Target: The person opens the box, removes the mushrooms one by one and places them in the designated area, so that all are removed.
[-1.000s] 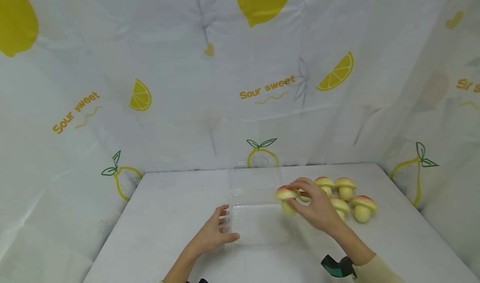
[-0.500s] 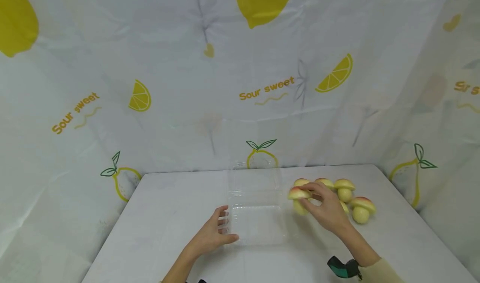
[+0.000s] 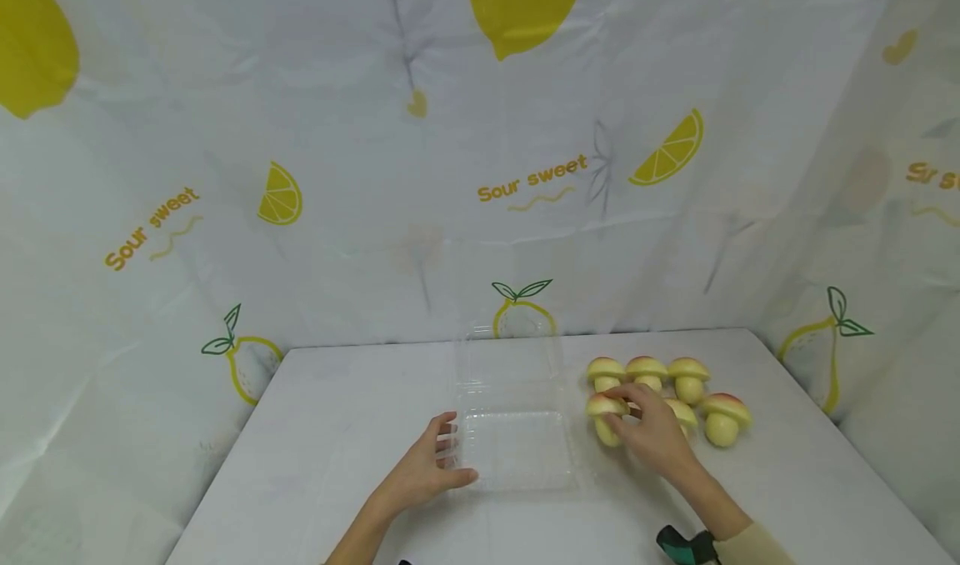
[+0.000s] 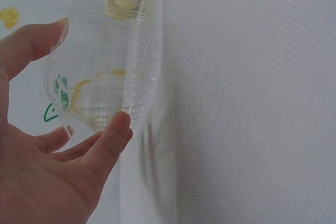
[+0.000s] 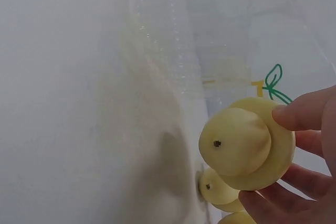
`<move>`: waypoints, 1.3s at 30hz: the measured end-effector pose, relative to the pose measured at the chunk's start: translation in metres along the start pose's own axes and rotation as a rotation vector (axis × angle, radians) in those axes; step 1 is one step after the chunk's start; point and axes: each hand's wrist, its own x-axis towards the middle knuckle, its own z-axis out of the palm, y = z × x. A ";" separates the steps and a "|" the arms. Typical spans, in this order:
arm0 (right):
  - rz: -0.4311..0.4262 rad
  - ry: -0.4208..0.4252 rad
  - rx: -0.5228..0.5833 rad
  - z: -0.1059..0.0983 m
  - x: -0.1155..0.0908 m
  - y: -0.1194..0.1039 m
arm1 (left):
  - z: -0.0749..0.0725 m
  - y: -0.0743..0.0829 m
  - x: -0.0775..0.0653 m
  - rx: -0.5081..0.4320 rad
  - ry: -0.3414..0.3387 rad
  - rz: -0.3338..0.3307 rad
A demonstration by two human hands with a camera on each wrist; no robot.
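Note:
My right hand point(image 3: 651, 433) pinches a toy mushroom point(image 5: 231, 140) by its pale yellow cap, which has a reddish top in the head view. Its rounded stem points down, just right of a clear plastic clamshell box point(image 3: 517, 486); whether it touches the table I cannot tell. My left hand point(image 3: 426, 465) holds the box's left side, thumb at one end and fingers along the other in the left wrist view. The box's lid point(image 3: 510, 357) stands open toward the back. Inside the box I see only bare plastic.
Several more mushrooms stand on the right of the white table point(image 3: 337, 432): one at back left point(image 3: 606, 368), one at far right point(image 3: 723, 422), others between. A lemon-print curtain point(image 3: 360, 240) hangs behind the table.
My right hand has moved the mushroom rightward from the box's right edge, then lower and nearer, in front of the back-row mushrooms. My left hand has stayed at the box.

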 end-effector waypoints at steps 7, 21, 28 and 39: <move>0.005 0.013 -0.040 0.006 -0.002 0.006 | -0.001 0.001 -0.001 0.001 -0.001 0.007; 0.056 0.014 -0.116 0.008 -0.002 0.010 | -0.001 0.002 -0.001 -0.017 -0.008 0.008; 0.028 0.019 -0.190 0.008 -0.002 0.011 | -0.001 0.003 -0.002 -0.004 -0.005 0.023; 0.003 0.023 -0.180 0.004 -0.008 0.005 | 0.000 0.000 0.000 -0.004 0.001 0.015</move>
